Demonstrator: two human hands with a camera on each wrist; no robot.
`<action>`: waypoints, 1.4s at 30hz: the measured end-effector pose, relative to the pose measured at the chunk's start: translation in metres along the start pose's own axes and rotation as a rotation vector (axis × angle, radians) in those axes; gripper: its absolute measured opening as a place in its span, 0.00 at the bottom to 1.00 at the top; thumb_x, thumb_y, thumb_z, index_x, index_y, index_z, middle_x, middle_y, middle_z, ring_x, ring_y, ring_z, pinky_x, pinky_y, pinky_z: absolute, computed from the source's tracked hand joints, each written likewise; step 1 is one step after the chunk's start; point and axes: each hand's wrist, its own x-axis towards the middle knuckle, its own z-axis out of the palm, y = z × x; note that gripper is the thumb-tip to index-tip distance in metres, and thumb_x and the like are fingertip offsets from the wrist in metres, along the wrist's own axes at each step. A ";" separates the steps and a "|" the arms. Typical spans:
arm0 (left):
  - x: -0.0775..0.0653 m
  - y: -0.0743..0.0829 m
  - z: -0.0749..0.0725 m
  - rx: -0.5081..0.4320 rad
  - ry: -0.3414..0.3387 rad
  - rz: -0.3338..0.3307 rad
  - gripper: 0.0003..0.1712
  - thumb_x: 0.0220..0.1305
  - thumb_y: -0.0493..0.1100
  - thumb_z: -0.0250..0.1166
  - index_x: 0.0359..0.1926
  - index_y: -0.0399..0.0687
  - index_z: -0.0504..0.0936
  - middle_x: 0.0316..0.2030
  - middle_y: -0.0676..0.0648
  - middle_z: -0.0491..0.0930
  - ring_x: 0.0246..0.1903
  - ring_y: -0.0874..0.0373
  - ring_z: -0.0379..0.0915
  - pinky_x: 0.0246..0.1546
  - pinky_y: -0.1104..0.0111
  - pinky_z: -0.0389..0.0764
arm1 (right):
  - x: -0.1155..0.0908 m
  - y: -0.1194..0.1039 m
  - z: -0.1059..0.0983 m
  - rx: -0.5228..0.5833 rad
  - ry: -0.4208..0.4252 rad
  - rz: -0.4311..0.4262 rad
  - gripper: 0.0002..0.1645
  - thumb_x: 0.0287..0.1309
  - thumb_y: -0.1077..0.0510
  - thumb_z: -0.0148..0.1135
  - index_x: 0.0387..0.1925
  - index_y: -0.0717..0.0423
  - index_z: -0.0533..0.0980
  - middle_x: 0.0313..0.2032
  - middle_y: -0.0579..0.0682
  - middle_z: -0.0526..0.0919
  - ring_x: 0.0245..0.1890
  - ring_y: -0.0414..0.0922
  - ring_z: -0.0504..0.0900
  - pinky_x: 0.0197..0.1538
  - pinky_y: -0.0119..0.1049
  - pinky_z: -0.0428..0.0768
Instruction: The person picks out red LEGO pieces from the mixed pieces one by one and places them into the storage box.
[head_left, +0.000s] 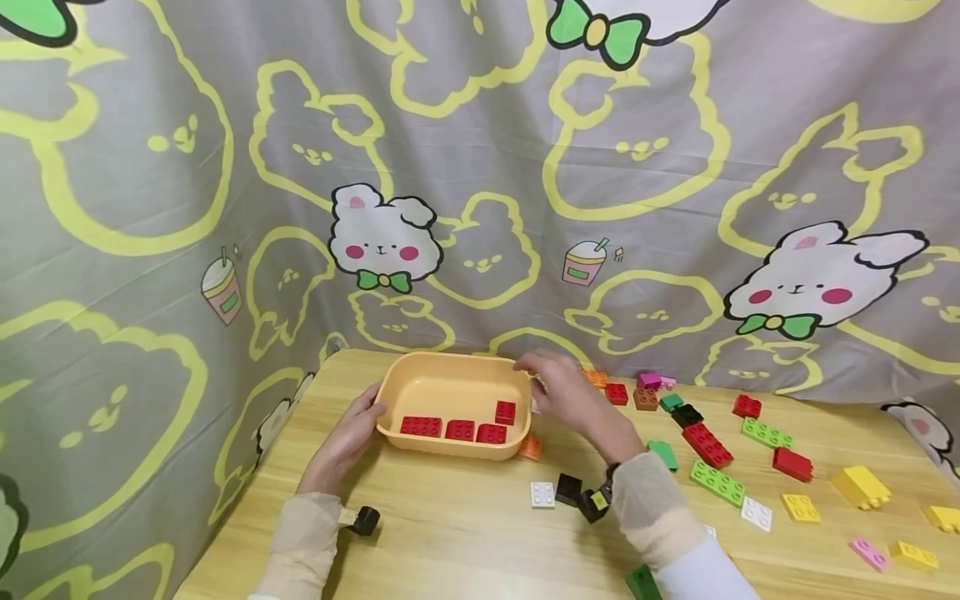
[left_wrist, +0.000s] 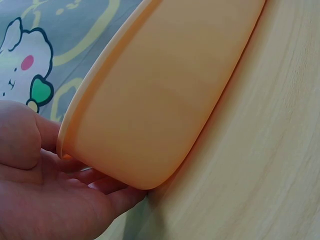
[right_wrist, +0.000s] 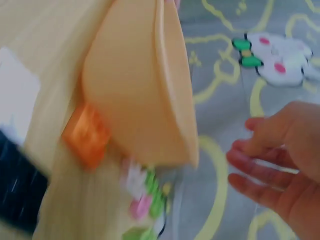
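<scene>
A pale-orange plastic tub [head_left: 453, 452] stands on the wooden table, with several red toy bricks [head_left: 421, 427] along its near side and right end. My left hand [head_left: 351, 433] grips the tub's left end. In the left wrist view its thumb lies at the rim of the tub [left_wrist: 150, 100] and the fingers reach underneath the end wall. My right hand [head_left: 562, 392] is at the tub's far right corner; in the right wrist view this hand [right_wrist: 280, 160] is apart from the tub [right_wrist: 130, 80], fingers loosely bent and holding nothing.
Beside the tub's right end lies an orange brick [head_left: 531, 448]. A white brick [head_left: 542, 495] and a black brick [head_left: 569, 489] lie near my right wrist. Many coloured bricks, including a long red one [head_left: 707, 445], spread over the table's right side. A patterned curtain [head_left: 465, 167] hangs behind.
</scene>
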 end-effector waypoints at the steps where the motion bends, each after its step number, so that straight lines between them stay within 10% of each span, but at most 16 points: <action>1: 0.000 0.001 0.000 0.001 0.003 -0.001 0.28 0.78 0.31 0.32 0.74 0.30 0.41 0.72 0.30 0.42 0.67 0.38 0.46 0.65 0.48 0.56 | -0.004 0.006 -0.002 0.003 0.018 0.005 0.20 0.46 0.77 0.62 0.42 0.59 0.81 0.40 0.53 0.83 0.41 0.48 0.80 0.40 0.41 0.82; 17: 0.000 -0.002 -0.003 -0.002 0.012 -0.005 0.28 0.78 0.31 0.32 0.74 0.31 0.41 0.72 0.31 0.41 0.67 0.38 0.47 0.65 0.48 0.57 | -0.056 0.088 -0.023 -0.109 -0.132 0.233 0.22 0.44 0.77 0.62 0.45 0.66 0.79 0.43 0.61 0.79 0.36 0.52 0.76 0.36 0.43 0.79; 29: 0.000 -0.005 -0.001 -0.003 0.012 -0.012 0.28 0.78 0.30 0.32 0.74 0.30 0.41 0.72 0.31 0.41 0.67 0.39 0.45 0.66 0.49 0.55 | -0.070 0.104 -0.019 -0.146 -0.297 0.268 0.13 0.42 0.75 0.68 0.27 0.56 0.79 0.30 0.53 0.76 0.31 0.47 0.71 0.30 0.38 0.76; 42: 0.001 -0.001 0.000 0.057 0.010 0.027 0.28 0.76 0.29 0.34 0.73 0.26 0.42 0.70 0.26 0.44 0.65 0.35 0.50 0.62 0.48 0.61 | -0.072 0.108 -0.019 -0.150 -0.292 0.260 0.14 0.41 0.76 0.65 0.22 0.54 0.77 0.26 0.50 0.73 0.27 0.46 0.69 0.28 0.37 0.72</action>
